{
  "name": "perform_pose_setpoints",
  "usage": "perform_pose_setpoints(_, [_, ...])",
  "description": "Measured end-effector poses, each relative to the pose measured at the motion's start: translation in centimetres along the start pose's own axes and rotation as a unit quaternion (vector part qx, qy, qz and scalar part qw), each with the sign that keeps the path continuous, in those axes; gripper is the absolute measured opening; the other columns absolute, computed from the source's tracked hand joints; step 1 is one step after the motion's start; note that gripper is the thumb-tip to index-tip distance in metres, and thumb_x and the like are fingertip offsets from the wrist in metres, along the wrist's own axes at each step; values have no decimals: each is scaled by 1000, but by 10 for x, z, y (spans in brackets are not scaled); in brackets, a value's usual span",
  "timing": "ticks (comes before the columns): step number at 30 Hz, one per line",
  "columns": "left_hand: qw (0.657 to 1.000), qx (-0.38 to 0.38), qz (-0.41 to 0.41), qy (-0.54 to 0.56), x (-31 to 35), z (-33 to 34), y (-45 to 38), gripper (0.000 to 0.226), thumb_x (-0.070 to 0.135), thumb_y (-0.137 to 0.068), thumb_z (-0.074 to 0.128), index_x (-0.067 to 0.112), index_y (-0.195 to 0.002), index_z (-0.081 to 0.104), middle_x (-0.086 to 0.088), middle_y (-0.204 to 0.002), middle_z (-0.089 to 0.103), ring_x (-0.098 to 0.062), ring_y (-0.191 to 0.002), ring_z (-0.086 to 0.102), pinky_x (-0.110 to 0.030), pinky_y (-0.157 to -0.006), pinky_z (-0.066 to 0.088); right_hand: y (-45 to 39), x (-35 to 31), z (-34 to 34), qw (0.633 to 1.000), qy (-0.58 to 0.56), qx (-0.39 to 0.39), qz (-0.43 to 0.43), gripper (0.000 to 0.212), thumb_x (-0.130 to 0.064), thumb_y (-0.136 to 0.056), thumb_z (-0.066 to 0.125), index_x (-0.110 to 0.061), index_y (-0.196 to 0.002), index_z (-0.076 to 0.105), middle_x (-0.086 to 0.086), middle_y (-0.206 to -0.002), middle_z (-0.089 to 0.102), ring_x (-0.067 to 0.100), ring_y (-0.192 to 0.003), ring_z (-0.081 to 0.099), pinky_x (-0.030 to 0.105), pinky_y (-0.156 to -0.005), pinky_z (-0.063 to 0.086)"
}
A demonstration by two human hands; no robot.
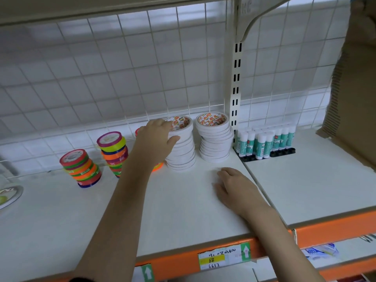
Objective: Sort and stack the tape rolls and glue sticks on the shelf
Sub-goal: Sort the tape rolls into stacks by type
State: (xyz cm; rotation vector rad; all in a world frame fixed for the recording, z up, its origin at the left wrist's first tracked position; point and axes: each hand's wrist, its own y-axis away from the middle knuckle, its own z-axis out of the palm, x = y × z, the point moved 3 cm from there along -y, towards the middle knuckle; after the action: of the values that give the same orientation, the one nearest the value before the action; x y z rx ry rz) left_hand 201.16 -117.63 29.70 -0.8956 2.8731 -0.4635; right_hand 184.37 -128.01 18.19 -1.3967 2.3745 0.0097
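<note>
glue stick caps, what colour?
White caps on teal-labelled glue sticks, standing in black holders; clearest in the head view, right of the white tape stacks.

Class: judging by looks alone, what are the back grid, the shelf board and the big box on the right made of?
Grid: probably white-coated metal wire, thin crossing rods. Shelf: smooth matte white, likely painted metal or laminate. Box: brown cardboard, corrugated edge showing.
</note>
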Motion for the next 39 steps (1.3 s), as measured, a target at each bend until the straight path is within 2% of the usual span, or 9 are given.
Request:
perform_pose_setpoints(3, [999, 43, -3, 21, -16, 7, 24, 49, 33, -94, 48, 12, -137, 42, -7, -139, 45, -27, -128, 38, -40, -102, 30, 0, -20, -3, 1000, 5, 1, -2, 43, -31, -97, 39, -13, -137, 41, 0, -142, 40, 16, -132, 34, 20, -99, 29])
perform_pose_setpoints(7, [997, 54, -7, 58, -47, 24, 63, 49, 36, -89, 49, 11, -131, 50, -10, -131, 52, -33, -121, 46, -44, -99, 37, 0, -62, 9, 1000, 10, -1, -25, 42, -30, -97, 40, -11, -134, 44, 2, -140, 42, 18, -130, 37, 22, -101, 28])
perform_pose_setpoints(11, [996, 21, -51, 67, -96, 39, 114, 49, 36, -91, 53, 15, -135, 46, -6, -137, 46, -29, -127, 40, -41, -103, 31, -2, -119, 34, 999, 10, -2, -50, 42, -29, -96, 43, -9, -133, 46, 5, -138, 45, 21, -129, 40, 25, -103, 30])
perform_pose_setpoints(16, [991, -38, -99, 81, -177, 49, 183, 48, 35, -93, 51, 14, -135, 47, -5, -141, 43, -25, -131, 36, -37, -103, 28, -5, -210, 71, 998, -13, 0, -59, 38, -27, -95, 44, -6, -126, 53, 8, -131, 52, 25, -123, 46, 27, -99, 35])
perform_pose_setpoints(22, [987, -39, -135, 77, -280, 36, 233, 46, 38, -95, 45, 19, -136, 44, -1, -143, 41, -20, -134, 31, -34, -106, 25, -4, -313, 109, 996, -23, 13, -84, 35, -25, -94, 49, -5, -120, 58, 11, -125, 57, 29, -117, 50, 30, -96, 39])
perform_pose_setpoints(27, [982, -23, -148, 112, -341, 26, 275, 43, 34, -93, 51, 16, -132, 51, -3, -138, 46, -23, -130, 37, -35, -107, 28, -4, -381, 135, 995, -33, 21, -96, 32, -26, -92, 52, -6, -116, 60, 11, -121, 59, 29, -114, 53, 31, -93, 42])
perform_pose_setpoints(30, [981, -19, -150, 119, -369, 17, 288, 44, 32, -92, 54, 13, -131, 51, -7, -139, 46, -28, -131, 37, -39, -108, 29, -8, -412, 147, 995, -30, 13, -98, 35, -28, -93, 50, -7, -121, 58, 9, -124, 58, 28, -115, 52, 29, -92, 41])
perform_pose_setpoints(34, [982, -19, -162, 91, -399, 5, 297, 45, 35, -95, 47, 18, -136, 45, -3, -142, 42, -24, -133, 34, -36, -105, 28, -11, -445, 159, 994, -28, 4, -109, 35, -28, -94, 48, -7, -120, 57, 8, -122, 58, 28, -113, 52, 30, -89, 42])
perform_pose_setpoints(39, [983, -23, -162, 79, -422, 0, 293, 40, 36, -96, 43, 16, -130, 50, -2, -132, 49, -22, -125, 40, -34, -98, 35, -16, -465, 170, 994, -19, -7, -111, 36, -29, -95, 46, -8, -122, 56, 6, -125, 56, 25, -114, 51, 29, -92, 41])
